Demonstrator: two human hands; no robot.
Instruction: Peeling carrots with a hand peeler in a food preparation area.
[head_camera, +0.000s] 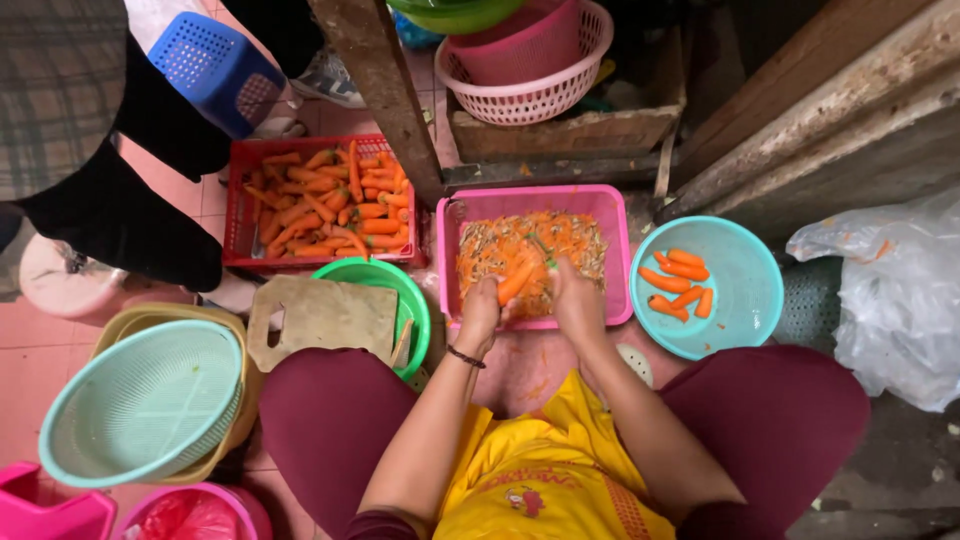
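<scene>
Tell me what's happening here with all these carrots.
A seated person is peeling a carrot over a pink tub filled with orange peelings. The left hand holds the carrot while the right hand works on it with what looks like a small green-handled peeler, mostly hidden. A red crate to the left holds many unpeeled carrots, and a teal bowl to the right holds a handful of peeled ones. A wooden cutting board rests on a green basin nearby.

A tub (450, 262) of peelings lies between a carrot crate (236, 200) leftward and a bowl (745, 290) rightward.
</scene>
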